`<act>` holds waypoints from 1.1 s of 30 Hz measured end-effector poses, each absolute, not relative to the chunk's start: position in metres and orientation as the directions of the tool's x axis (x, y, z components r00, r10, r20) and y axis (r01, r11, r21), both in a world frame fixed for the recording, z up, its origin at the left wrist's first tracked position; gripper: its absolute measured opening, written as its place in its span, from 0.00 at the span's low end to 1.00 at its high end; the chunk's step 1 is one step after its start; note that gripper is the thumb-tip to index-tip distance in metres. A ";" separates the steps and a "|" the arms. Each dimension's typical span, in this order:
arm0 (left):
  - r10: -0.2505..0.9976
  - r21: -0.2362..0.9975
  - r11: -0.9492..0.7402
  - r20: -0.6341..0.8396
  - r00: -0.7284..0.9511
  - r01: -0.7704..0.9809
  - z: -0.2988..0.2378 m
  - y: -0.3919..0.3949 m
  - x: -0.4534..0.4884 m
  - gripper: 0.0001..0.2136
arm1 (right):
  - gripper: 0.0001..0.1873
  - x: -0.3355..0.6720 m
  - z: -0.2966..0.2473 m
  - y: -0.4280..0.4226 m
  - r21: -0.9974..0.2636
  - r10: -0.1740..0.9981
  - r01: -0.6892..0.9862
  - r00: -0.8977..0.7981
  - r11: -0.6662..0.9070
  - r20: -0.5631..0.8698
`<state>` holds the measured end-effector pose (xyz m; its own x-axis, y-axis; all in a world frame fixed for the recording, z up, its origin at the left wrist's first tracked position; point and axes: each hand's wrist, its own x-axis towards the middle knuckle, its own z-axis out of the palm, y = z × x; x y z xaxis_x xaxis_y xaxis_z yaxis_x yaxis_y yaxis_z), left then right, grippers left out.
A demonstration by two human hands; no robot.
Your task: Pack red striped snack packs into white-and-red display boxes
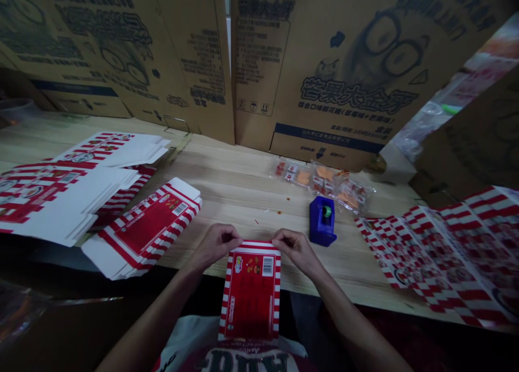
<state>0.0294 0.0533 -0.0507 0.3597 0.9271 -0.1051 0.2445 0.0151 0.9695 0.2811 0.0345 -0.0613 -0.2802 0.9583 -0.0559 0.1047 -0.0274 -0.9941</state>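
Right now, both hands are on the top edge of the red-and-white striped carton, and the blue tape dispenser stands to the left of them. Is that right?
Not quite: the blue tape dispenser stands to the right of the hands, not the left, as the head view shows. The left hand and right hand are on the top edge of the red-and-white striped carton, as you said.

Striped carton blanks run off the right edge; labels on the clear packets are too small to read.

Dim soft light — hands, wooden bench lit, foreground shadowed, frame edges bowed.
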 end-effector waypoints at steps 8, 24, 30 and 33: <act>0.926 0.949 -0.184 0.079 0.370 0.256 -0.064 0.041 0.029 0.08 | 0.08 0.272 -0.076 0.012 -0.997 0.985 0.065 -0.170 0.050 0.038; 0.971 0.990 0.137 -0.131 0.202 -0.018 -0.077 0.026 0.037 0.11 | 0.16 0.400 -0.119 0.039 -0.944 0.669 0.313 0.723 -0.099 0.170; 0.938 0.944 0.319 -0.302 0.170 -0.083 -0.074 0.019 0.043 0.19 | 0.15 0.389 -0.128 0.053 -0.980 0.591 0.197 0.795 -0.036 0.138; 0.935 0.936 0.334 -0.313 0.166 -0.115 -0.078 0.017 0.044 0.19 | 0.16 0.380 -0.130 0.046 -0.992 0.554 0.123 0.826 0.008 0.107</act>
<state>0.0440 0.0165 -0.0782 0.1660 0.9350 -0.3132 -0.1150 0.3338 0.9356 0.3799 0.0459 -0.1302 0.8258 0.5537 0.1068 0.1231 0.0078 -0.9924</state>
